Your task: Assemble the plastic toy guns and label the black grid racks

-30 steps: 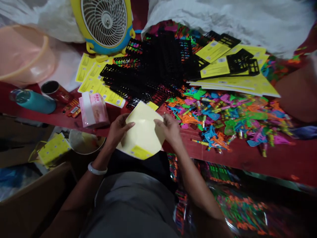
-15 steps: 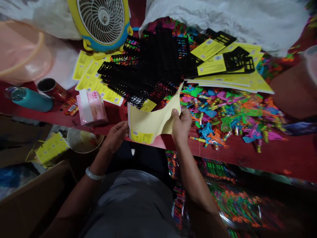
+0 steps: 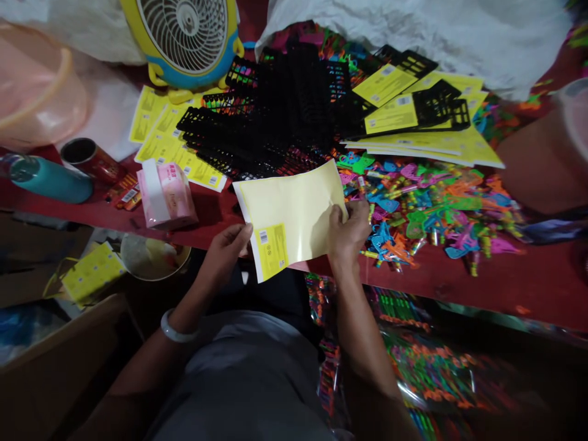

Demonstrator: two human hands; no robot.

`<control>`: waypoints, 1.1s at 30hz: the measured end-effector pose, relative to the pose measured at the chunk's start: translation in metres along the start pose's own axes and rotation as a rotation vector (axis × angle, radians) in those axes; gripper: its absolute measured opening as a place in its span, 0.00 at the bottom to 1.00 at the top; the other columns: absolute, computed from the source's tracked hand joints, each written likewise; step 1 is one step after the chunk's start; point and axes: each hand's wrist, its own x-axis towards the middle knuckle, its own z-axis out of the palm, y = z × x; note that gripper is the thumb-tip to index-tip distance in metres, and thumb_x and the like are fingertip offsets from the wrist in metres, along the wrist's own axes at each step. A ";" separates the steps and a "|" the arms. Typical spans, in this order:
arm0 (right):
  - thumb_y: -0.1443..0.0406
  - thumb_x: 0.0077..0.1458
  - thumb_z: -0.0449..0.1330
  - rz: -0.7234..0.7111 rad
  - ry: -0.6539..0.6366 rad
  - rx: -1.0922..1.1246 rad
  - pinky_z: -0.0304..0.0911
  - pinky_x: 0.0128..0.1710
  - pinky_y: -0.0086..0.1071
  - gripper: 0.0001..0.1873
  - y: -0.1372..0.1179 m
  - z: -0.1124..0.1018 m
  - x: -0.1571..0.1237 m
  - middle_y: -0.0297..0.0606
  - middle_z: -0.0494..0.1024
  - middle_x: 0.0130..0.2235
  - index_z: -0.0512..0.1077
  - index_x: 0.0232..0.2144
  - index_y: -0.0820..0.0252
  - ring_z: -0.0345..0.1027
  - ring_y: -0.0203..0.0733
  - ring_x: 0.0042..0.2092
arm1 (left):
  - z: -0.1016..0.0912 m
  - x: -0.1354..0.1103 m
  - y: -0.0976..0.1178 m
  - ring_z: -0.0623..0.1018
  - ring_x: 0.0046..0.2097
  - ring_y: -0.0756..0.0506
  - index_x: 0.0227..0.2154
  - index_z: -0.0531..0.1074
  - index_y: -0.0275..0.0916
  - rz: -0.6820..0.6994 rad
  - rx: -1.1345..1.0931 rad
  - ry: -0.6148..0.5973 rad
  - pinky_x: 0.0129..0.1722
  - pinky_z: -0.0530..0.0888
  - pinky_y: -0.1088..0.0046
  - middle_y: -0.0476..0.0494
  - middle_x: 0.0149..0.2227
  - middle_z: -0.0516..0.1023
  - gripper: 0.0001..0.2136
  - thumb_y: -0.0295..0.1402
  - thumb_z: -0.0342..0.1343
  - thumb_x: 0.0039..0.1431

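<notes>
Between my hands is a pale yellow label sheet (image 3: 298,211), slightly curved, over the front edge of the table. One bright yellow barcode label (image 3: 274,252) shows at its lower left corner. My left hand (image 3: 227,254) pinches the sheet's left edge between thumb and fingers. At the right edge, my right hand (image 3: 348,237) grips the sheet, thumb on top and the other fingers partly hidden. Just beyond the sheet lies a heap of black plastic grids (image 3: 294,116). Colourful small plastic toys (image 3: 413,202) are piled beside my right hand.
More yellow label sheets (image 3: 478,144) lie at the back right, others (image 3: 158,147) at the left. A fan (image 3: 188,37), tissue pack (image 3: 168,196), teal bottle (image 3: 55,179), dark red can (image 3: 89,160) and pink basin (image 3: 41,92) stand on the red table (image 3: 505,288).
The sheet has flattened out and turned its face more towards me. My left hand has moved right onto its edge; my right hand has shifted slightly right and down.
</notes>
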 end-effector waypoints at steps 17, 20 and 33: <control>0.58 0.67 0.60 -0.699 -0.582 0.415 0.65 0.51 0.46 0.09 -0.080 0.009 -0.052 0.40 0.82 0.43 0.79 0.44 0.50 0.71 0.48 0.48 | 0.008 0.003 0.009 0.66 0.28 0.51 0.21 0.70 0.39 0.067 0.190 0.156 0.30 0.65 0.75 0.52 0.23 0.69 0.16 0.45 0.61 0.57; 0.60 0.67 0.60 -0.746 -0.563 0.442 0.64 0.47 0.45 0.07 -0.081 0.012 -0.052 0.39 0.81 0.40 0.79 0.40 0.51 0.70 0.47 0.46 | 0.008 0.002 0.010 0.64 0.28 0.51 0.19 0.66 0.39 0.080 0.181 0.194 0.29 0.64 0.75 0.52 0.22 0.66 0.18 0.43 0.60 0.57; 0.64 0.68 0.56 -0.798 -0.541 0.426 0.65 0.45 0.45 0.09 -0.080 0.012 -0.059 0.40 0.82 0.41 0.77 0.41 0.51 0.72 0.46 0.44 | 0.005 0.005 0.013 0.62 0.26 0.50 0.18 0.64 0.40 0.006 0.155 0.225 0.27 0.60 0.73 0.52 0.20 0.62 0.18 0.43 0.62 0.54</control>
